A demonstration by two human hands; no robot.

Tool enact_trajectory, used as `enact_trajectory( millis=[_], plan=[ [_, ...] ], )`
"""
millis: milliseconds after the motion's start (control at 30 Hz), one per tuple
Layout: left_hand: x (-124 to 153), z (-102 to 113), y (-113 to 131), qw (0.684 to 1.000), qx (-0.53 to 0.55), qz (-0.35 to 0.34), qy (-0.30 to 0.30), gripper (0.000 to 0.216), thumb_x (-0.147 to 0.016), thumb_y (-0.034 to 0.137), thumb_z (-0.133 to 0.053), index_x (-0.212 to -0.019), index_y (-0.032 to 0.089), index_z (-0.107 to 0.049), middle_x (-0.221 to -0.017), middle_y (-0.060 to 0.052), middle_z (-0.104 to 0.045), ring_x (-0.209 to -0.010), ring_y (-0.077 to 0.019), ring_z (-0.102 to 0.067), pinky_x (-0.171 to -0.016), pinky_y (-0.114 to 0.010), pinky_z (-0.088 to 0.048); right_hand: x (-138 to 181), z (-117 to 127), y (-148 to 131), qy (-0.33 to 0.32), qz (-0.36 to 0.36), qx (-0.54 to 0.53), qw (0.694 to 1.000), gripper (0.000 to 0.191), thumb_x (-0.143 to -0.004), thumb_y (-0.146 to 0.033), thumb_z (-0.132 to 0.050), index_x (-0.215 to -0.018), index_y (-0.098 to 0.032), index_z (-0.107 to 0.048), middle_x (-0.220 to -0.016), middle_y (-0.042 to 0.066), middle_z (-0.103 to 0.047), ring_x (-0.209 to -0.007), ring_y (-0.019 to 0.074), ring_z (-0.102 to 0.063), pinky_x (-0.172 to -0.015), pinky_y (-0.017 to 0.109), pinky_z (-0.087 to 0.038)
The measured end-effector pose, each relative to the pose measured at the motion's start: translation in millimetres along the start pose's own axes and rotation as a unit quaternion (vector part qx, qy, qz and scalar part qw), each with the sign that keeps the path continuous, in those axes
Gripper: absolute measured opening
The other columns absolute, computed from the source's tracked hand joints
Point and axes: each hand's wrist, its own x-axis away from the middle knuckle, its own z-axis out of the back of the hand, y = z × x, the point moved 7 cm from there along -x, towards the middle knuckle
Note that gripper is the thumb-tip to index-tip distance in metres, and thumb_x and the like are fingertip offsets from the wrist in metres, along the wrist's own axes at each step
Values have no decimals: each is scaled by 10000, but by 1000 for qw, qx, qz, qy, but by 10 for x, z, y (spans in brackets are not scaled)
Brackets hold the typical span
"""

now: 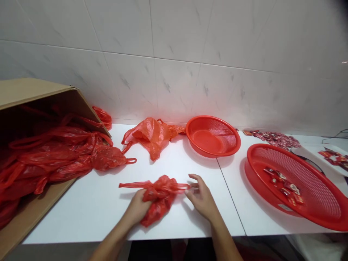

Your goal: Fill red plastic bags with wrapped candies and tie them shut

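A knotted red plastic bag (160, 203), bulging with small contents I cannot make out, rests near the front of the white table. My left hand (140, 208) is closed around its left side, fingers partly hidden by the plastic. One bag handle sticks out leftward above that hand, and the other points right. By the tip of this right handle is my right hand (201, 198), thumb and fingers curved and apart. Its fingertips are at or touching the handle, slightly blurred.
At left, a cardboard box (35, 215) lies open with several filled red bags (62, 152) spilling out. Another red bag (152, 134) lies behind. A red basket (213, 139) stands near the tiled wall; a larger one (252, 170) holds small wrapped packets (285, 186). More packets (277, 139) lie beyond.
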Motion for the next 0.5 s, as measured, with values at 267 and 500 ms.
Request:
enact_trajectory(
  millis=[267,500],
  plan=[
    [-74,2401,802,897,279,-67,337,353,-919,510,-627,-1170,261,-623,-1242,-5,-758,-1254,-233,-666,-1025,-409,-610,78,440,740,39,-82,-39,995,355,-936,-484,-633,-1127,-188,-681,-1028,105,-734,-883,244,-702,-839,380,-568],
    [-608,2200,826,946,105,-89,295,563,-874,633,-611,-1209,182,-578,-1227,-131,-722,-1154,-263,-710,-1040,-482,-592,45,364,674,62,-90,16,994,288,-940,-468,-629,-1045,-212,-711,-818,33,-670,-733,198,-616,-710,315,-515]
  ],
)
